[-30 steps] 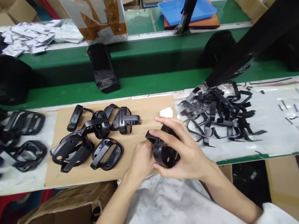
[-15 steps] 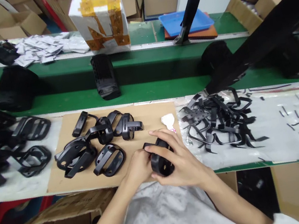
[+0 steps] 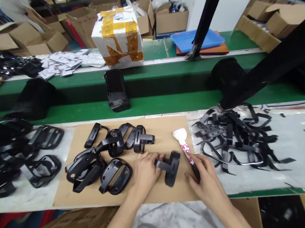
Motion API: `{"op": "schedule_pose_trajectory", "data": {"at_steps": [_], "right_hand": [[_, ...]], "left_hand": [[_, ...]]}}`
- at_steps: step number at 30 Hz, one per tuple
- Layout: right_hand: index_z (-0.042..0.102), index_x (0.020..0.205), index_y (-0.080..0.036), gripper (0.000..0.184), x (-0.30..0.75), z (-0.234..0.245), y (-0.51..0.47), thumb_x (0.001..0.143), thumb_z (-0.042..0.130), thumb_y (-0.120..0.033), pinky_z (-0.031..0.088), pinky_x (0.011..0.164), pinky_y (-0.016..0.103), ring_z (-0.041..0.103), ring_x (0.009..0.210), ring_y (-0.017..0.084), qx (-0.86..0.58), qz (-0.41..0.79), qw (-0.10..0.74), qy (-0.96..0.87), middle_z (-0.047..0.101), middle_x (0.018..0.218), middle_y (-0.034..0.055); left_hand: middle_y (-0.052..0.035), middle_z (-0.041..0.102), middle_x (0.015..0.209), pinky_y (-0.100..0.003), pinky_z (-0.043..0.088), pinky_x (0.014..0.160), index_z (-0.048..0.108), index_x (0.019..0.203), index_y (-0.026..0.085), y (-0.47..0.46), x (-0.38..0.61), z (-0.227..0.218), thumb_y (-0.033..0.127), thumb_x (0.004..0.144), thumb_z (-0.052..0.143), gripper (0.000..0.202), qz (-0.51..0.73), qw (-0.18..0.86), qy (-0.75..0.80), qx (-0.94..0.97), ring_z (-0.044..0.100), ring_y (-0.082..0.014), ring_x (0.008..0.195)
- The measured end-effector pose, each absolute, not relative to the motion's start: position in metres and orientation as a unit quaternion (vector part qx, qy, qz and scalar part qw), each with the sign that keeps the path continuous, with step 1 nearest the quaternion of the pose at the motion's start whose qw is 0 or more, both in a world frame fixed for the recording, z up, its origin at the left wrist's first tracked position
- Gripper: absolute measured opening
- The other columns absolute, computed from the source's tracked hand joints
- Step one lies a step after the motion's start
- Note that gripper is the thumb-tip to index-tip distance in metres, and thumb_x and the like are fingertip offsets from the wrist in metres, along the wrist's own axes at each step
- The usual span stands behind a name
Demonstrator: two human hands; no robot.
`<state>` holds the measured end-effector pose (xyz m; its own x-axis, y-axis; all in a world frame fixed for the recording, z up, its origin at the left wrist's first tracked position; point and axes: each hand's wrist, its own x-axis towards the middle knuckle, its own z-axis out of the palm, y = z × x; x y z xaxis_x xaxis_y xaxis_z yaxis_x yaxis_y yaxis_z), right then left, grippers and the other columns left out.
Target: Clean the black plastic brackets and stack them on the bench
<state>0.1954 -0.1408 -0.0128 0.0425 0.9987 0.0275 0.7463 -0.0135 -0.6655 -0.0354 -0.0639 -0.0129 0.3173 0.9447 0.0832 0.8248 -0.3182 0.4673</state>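
In the frame's lower middle, the bare left hand (image 3: 147, 169) and bare right hand (image 3: 207, 179) stand apart, fingers (image 3: 149, 156) curled, bare forearms (image 3: 117, 226) slanting inward from the bottom edge.

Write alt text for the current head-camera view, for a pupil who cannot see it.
A person's left hand holds a black part over a cardboard sheet, while the right hand is at the dark handle of a white-headed tool. More black parts lie to the left; a heap of black strips lies to the right.
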Motion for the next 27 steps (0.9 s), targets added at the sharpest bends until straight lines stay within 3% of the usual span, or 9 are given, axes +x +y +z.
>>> {"op": "schedule_pose_trajectory", "data": {"at_steps": [4,6,8,10,13,16,22,27], "right_hand": [[0.062,0.138,-0.019,0.045,0.211,-0.002,-0.131,0.095,0.052,-0.031,0.055,0.101,0.051,0.067,0.113,0.032,-0.699,0.303,0.251,-0.598,0.067,0.120,0.0141],[0.065,0.132,-0.017,0.043,0.222,0.006,-0.134,0.096,0.054,-0.038,0.061,0.078,0.042,0.070,0.085,0.027,-0.703,0.369,0.257,-0.552,0.071,0.094,0.0096],[0.060,0.136,-0.017,0.050,0.231,0.012,-0.147,0.097,0.055,-0.048,0.052,0.049,0.031,0.057,0.052,0.019,-0.703,0.462,0.269,-0.470,0.059,0.065,-0.0011],[0.056,0.139,-0.018,0.056,0.237,0.018,-0.167,0.097,0.056,-0.056,0.036,0.036,0.023,0.038,0.039,0.012,-0.688,0.545,0.294,-0.378,0.049,0.056,-0.0071],[0.060,0.134,-0.018,0.058,0.239,0.024,-0.199,0.094,0.062,-0.060,0.026,0.033,0.020,0.031,0.038,0.008,-0.653,0.607,0.354,-0.282,0.056,0.062,-0.0046],[0.065,0.129,-0.016,0.058,0.231,0.025,-0.220,0.093,0.065,-0.061,0.028,0.036,0.020,0.031,0.039,0.008,-0.635,0.630,0.378,-0.238,0.050,0.054,-0.0062],[0.057,0.146,-0.019,0.074,0.207,0.018,-0.224,0.093,0.061,-0.070,0.024,0.041,0.019,0.030,0.051,0.008,-0.638,0.658,0.291,-0.274,0.045,0.068,-0.0052],[0.052,0.154,-0.023,0.076,0.209,0.018,-0.213,0.095,0.055,-0.071,0.030,0.043,0.021,0.037,0.052,0.010,-0.659,0.635,0.262,-0.306,0.055,0.080,-0.0003]], "left_hand": [[-0.0120,0.078,0.087,-0.037,0.050,0.077,0.076,0.088,0.016,-0.055,-0.029,-0.006,0.022,0.092,0.063,0.014,0.104,0.151,0.587,0.788,0.073,-0.0289,0.084],[-0.0114,0.079,0.091,-0.036,0.051,0.079,0.077,0.092,0.017,-0.054,-0.030,-0.004,0.023,0.092,0.064,0.014,0.101,0.162,0.586,0.788,0.074,-0.0289,0.089],[-0.0103,0.080,0.097,-0.035,0.052,0.083,0.077,0.097,0.019,-0.054,-0.031,-0.004,0.022,0.091,0.064,0.015,0.109,0.173,0.581,0.788,0.075,-0.0275,0.093],[-0.0106,0.080,0.100,-0.034,0.052,0.083,0.077,0.099,0.019,-0.054,-0.033,-0.006,0.022,0.090,0.065,0.015,0.110,0.171,0.580,0.789,0.075,-0.0269,0.094],[-0.0119,0.080,0.097,-0.035,0.052,0.080,0.076,0.094,0.017,-0.054,-0.033,-0.010,0.025,0.091,0.065,0.014,0.097,0.148,0.582,0.794,0.075,-0.0285,0.091],[-0.0125,0.079,0.092,-0.037,0.051,0.077,0.074,0.090,0.016,-0.055,-0.026,-0.012,0.026,0.092,0.062,0.016,0.089,0.125,0.596,0.788,0.075,-0.0299,0.088],[-0.0114,0.077,0.086,-0.041,0.050,0.085,0.073,0.089,0.017,-0.060,-0.005,-0.009,0.026,0.096,0.057,0.020,0.108,0.112,0.615,0.773,0.072,-0.0300,0.091],[-0.0103,0.078,0.086,-0.041,0.049,0.087,0.071,0.085,0.019,-0.065,-0.004,-0.009,0.027,0.095,0.059,0.017,0.129,0.118,0.618,0.767,0.071,-0.0299,0.094]]}}
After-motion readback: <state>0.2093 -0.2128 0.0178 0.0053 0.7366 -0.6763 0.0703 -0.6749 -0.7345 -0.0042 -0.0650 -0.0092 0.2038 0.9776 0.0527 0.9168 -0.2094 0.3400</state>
